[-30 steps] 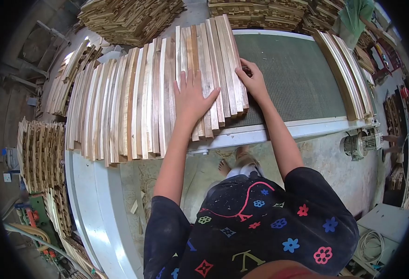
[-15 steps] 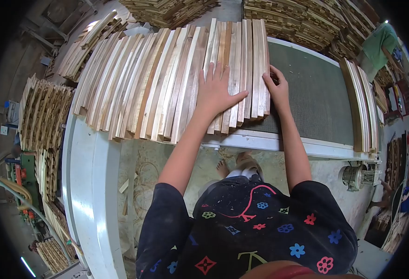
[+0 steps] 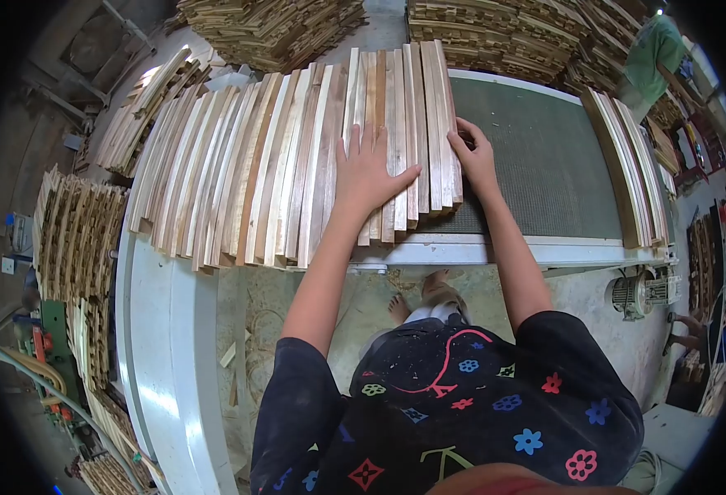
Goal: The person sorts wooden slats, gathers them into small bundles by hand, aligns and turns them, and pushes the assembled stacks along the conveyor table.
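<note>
Past the white metal near rail (image 3: 441,251), we're resting our left hand (image 3: 366,178), fingers spread, atop the row of pale-and-brown squared wooden strips (image 3: 268,165), each running near to far. Our right hand (image 3: 478,163), nearer the row's right end, is touching it side-on, fingers bent; whether they're clamping, we cannot tell.

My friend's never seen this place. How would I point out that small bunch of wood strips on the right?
Find the dark green surface beside the right hand. At its right-hand end sits the small bunch of wood strips. Unlike the big row of strips that hand touches, it has only a few, and bare green separates the two.
</note>
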Motion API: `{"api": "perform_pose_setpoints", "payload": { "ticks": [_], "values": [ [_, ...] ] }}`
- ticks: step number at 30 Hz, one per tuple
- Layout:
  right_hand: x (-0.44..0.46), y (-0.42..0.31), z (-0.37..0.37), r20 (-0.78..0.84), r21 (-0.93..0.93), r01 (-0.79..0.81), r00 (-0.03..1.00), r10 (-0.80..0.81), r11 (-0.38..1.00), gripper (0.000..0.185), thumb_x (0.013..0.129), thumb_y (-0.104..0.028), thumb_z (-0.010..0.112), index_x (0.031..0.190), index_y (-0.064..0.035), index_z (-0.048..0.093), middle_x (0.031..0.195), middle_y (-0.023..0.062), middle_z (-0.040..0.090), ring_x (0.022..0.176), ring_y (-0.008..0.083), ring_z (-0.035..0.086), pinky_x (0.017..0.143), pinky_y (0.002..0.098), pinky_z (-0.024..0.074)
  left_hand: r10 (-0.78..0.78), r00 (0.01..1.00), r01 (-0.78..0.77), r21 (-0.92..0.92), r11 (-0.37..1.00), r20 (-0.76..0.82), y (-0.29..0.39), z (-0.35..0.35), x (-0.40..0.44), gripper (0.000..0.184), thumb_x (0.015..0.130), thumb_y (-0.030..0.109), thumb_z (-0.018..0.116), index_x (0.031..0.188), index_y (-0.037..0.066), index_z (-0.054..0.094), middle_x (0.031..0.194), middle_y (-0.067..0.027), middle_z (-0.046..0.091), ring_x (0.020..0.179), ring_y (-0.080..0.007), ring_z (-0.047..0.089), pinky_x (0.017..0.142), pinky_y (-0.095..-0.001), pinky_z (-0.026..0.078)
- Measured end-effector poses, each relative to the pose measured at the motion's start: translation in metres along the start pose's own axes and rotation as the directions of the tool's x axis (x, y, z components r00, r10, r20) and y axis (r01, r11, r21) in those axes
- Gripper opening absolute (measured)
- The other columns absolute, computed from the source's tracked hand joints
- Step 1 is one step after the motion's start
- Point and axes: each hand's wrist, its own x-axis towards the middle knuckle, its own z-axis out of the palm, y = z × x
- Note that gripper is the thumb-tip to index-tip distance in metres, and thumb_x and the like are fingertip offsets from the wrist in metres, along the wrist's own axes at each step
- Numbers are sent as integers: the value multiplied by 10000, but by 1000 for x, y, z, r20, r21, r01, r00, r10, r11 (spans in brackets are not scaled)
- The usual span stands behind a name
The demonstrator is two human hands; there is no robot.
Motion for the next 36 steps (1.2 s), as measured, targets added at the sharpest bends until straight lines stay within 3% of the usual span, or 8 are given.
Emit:
{"api": "perform_pose_setpoints", "payload": {
  "ticks": [20, 23, 30, 36],
  "values": [
    [-3, -5, 0, -18, 0, 20, 1000, -20, 1000, 446, 909, -262, 672, 1235, 38, 621, 1129, 159, 682, 995, 218, 654, 891, 341, 511, -35, 994, 29, 52, 998, 108, 6, -11, 0, 1145, 703, 822, 582, 1500, 28, 368, 1576, -214, 297, 1493, -363, 202, 1210, -526, 92],
    [-2, -6, 1, -28, -12, 18, 999, -18, 1000, 435, 912, -253, 669, 1232, 38, 624, 1120, 159, 686, 993, 217, 656, 893, 340, 512, -6, 999, 5, 28, 1000, 36, 3, -4, 0, 1151, 688, 836, 580, 1471, 10, 409, 1524, -245, 370, 1475, -378, 239, 1197, -555, 108],
    [-1, -2, 0, -8, -42, 7, 1000, -7, 999, 427, 951, -255, 646, 1267, 30, 611, 1136, 139, 681, 1026, 194, 638, 930, 324, 493, 8, 1000, -8, 23, 1000, 0, -1, 0, -1, 1122, 697, 807, 595, 1478, 25, 407, 1544, -237, 343, 1478, -380, 231, 1196, -555, 106],
    [-1, -6, 1, -35, -35, 24, 999, -25, 999, 423, 916, -246, 666, 1227, 39, 629, 1118, 165, 691, 1011, 226, 659, 910, 340, 507, 7, 1000, -7, 23, 1000, 3, -1, 0, -1, 1078, 718, 763, 602, 1480, 25, 404, 1545, -233, 343, 1480, -376, 228, 1196, -558, 99]
  ]
}}
